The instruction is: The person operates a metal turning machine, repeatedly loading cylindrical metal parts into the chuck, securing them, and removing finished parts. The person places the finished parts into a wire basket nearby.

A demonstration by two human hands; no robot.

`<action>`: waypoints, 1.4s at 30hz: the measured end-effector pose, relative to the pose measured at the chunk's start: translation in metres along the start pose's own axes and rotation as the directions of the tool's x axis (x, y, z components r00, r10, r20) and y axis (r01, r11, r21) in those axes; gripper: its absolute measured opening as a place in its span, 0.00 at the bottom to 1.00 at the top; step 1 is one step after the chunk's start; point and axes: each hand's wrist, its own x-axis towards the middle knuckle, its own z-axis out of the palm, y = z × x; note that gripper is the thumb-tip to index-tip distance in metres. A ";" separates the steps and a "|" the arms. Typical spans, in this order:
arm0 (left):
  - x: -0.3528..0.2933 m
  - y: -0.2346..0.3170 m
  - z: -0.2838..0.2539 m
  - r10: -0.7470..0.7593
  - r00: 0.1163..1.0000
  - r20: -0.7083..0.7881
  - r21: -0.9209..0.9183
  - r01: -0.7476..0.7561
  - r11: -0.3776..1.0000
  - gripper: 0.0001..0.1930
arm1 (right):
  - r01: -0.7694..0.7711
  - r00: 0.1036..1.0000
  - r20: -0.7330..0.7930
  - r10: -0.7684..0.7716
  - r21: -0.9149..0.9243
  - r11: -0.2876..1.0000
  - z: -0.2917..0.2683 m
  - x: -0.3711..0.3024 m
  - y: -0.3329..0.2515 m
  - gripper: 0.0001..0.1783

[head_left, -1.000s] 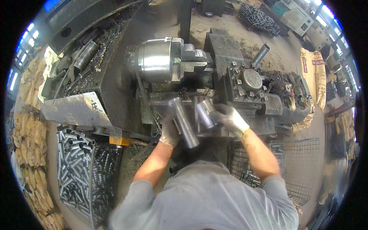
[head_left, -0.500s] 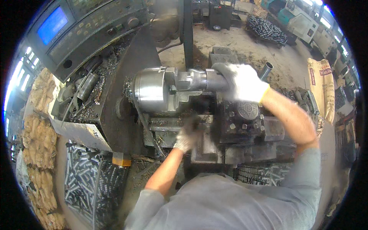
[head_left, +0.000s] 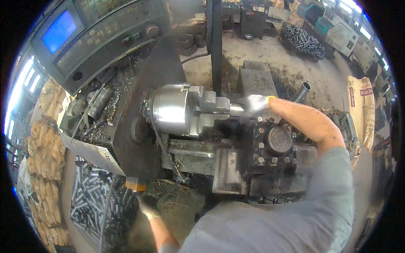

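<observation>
My right hand point(head_left: 256, 105), in a white glove, closes around the outer end of a shiny metal bar or tube point(head_left: 237, 109). The piece's other end sits at the jaws point(head_left: 213, 105) of a lathe chuck point(head_left: 171, 109); whether they clamp it I cannot tell. My fingers are partly hidden behind the glove's back. My left hand point(head_left: 147, 208), gloved and smeared by motion, is low at the left, just below an orange-yellow block point(head_left: 135, 184) and beside a bin of metal tubes point(head_left: 90, 196). Its fingers do not show clearly.
A square tool post point(head_left: 276, 141) with bolts stands right of the chuck. An upright tube point(head_left: 302, 90) rises behind it. The control panel point(head_left: 101, 40) with a blue screen is at upper left. Metal chips point(head_left: 179, 168) and a dark hose lie near the chuck. Sacks point(head_left: 360, 111) stand at right.
My left hand has moved from the lathe bed down and left toward the orange-yellow block. My right hand has dropped lower; the thick metal piece seen by the jaws is no longer visible there.
</observation>
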 end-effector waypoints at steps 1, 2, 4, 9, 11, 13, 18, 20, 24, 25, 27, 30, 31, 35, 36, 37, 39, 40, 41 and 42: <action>0.006 0.010 -0.006 -0.021 0.998 0.052 -0.016 0.021 1.000 0.25 | -0.119 0.984 0.117 0.133 -0.120 0.986 0.002 0.000 0.005 0.39; 0.011 0.021 -0.009 -0.036 0.998 0.054 -0.038 0.038 0.999 0.25 | -0.237 0.936 0.183 0.302 -0.307 0.922 0.000 0.001 0.010 0.35; 0.013 0.040 -0.009 -0.083 0.996 -0.029 -0.070 0.081 0.994 0.26 | -0.145 0.964 0.169 0.206 -0.317 0.937 0.003 0.006 0.010 0.28; 0.006 0.056 0.003 -0.165 0.986 0.030 -0.090 0.167 0.982 0.15 | -0.040 0.999 -0.015 0.041 0.024 0.999 0.014 0.033 -0.024 0.53; 0.013 0.052 0.002 0.018 0.999 -0.032 0.078 -0.016 0.997 0.14 | -0.100 0.994 -0.033 0.101 0.016 0.995 0.010 0.036 -0.036 0.54; 0.023 0.044 -0.002 0.344 0.937 -0.053 0.501 -0.273 0.821 0.17 | -0.208 0.978 0.012 0.208 -0.017 0.978 -0.001 0.025 -0.045 0.56; 0.013 0.045 0.004 0.550 0.831 -0.077 0.673 -0.364 0.643 0.25 | -0.147 0.898 -0.405 0.172 0.092 0.985 -0.018 -0.071 -0.084 0.36; -0.013 0.059 0.027 0.737 0.676 -0.001 0.903 -0.316 0.290 0.27 | -0.013 0.739 -0.663 0.122 0.167 0.986 -0.006 -0.126 -0.119 0.31; -0.055 0.107 0.137 0.784 0.026 0.620 0.560 -0.714 -0.420 0.22 | 0.081 0.694 -0.651 0.308 0.496 0.865 0.065 -0.214 -0.184 0.18; -0.058 0.112 0.182 0.794 -0.085 0.602 0.447 -0.788 -0.423 0.19 | 0.145 0.699 -0.666 0.260 0.488 0.861 0.086 -0.229 -0.194 0.16; -0.063 0.137 0.262 0.662 -0.078 0.746 0.269 -0.874 -0.406 0.20 | 0.103 0.734 -0.599 0.320 0.564 0.819 0.124 -0.242 -0.205 0.16; -0.046 0.162 0.390 0.498 -0.072 0.864 0.254 -0.792 -0.555 0.29 | 0.138 0.773 -0.560 0.300 0.609 0.781 0.162 -0.243 -0.205 0.18; -0.038 0.169 0.426 0.499 0.076 0.863 0.375 -0.758 -0.534 0.33 | 0.108 0.780 -0.514 0.356 0.671 0.734 0.171 -0.243 -0.202 0.18; 0.000 0.193 0.525 0.434 0.385 0.814 0.580 -0.524 -0.624 0.45 | 0.074 0.798 -0.459 0.391 0.718 0.692 0.194 -0.247 -0.184 0.17; 0.006 0.195 0.539 0.367 0.514 0.775 0.612 -0.465 -0.640 0.47 | 0.100 0.807 -0.483 0.340 0.679 0.727 0.199 -0.251 -0.178 0.17; 0.008 0.192 0.547 0.384 0.515 0.766 0.622 -0.447 -0.642 0.50 | 0.114 0.824 -0.467 0.322 0.693 0.711 0.204 -0.250 -0.173 0.17; -0.002 0.178 0.543 0.449 0.462 0.765 0.643 -0.512 -0.569 0.47 | 0.104 0.867 -0.390 0.309 0.749 0.654 0.214 -0.251 -0.164 0.18; -0.013 0.165 0.533 0.494 0.427 0.757 0.648 -0.585 -0.487 0.43 | 0.080 0.896 -0.351 0.272 0.729 0.679 0.219 -0.249 -0.160 0.18; -0.029 0.143 0.510 0.522 0.224 0.823 0.501 -0.718 -0.482 0.37 | 0.060 0.924 -0.283 0.259 0.774 0.630 0.224 -0.244 -0.159 0.19; -0.046 0.122 0.481 0.563 -0.013 0.826 0.323 -0.809 -0.492 0.31 | 0.119 0.939 -0.288 0.186 0.782 0.612 0.228 -0.237 -0.158 0.19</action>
